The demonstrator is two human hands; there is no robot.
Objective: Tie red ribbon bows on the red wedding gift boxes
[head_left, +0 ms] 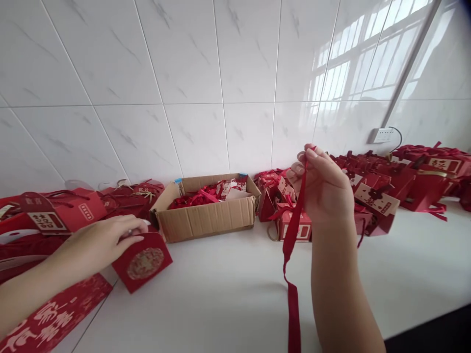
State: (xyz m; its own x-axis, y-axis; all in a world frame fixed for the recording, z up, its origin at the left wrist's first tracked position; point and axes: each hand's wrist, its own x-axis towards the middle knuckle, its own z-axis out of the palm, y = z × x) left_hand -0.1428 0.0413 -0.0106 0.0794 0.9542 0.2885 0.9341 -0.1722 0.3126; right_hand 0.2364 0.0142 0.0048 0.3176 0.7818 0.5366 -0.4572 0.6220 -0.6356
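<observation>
My right hand (320, 181) is raised in front of the tiled wall, thumb and fingers pinching the top end of a red ribbon (292, 230). The ribbon hangs down, twisted partway, past the bottom edge of the view. At the left, my left hand (110, 240) is closed on the upper edge of a small red gift box (145, 262) with a round gold pattern on its face. The box is tilted just above or on the white counter; I cannot tell whether it touches. Part of its top is hidden by my fingers.
An open cardboard box (208, 220) with red ribbons and packets stands by the wall. Red gift boxes (375, 201) crowd the right, and red gift bags (66, 211) the left. A red printed sheet or bag (55, 314) lies front left. A socket (382, 135) is on the wall.
</observation>
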